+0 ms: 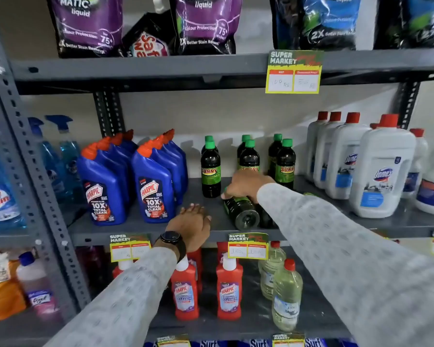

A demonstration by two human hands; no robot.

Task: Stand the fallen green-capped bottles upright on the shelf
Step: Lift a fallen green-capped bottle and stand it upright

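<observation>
Above the matt grey metal shelf, glossy dark plastic bottles stand beside glossy, probably plastic, blue bottles.

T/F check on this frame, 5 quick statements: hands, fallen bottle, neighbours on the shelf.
1. The right hand rests on a fallen bottle. True.
2. The fallen bottle's base points toward the camera. True.
3. The left hand grips a standing bottle. False: it lies flat on the shelf edge, holding nothing.
4. All green-capped bottles are down. False: several standing bottles remain upright behind the fallen one.
5. The blue Harpic bottles stand to the right of the green-capped ones. False: they are on the left; white jugs are on the right.
</observation>
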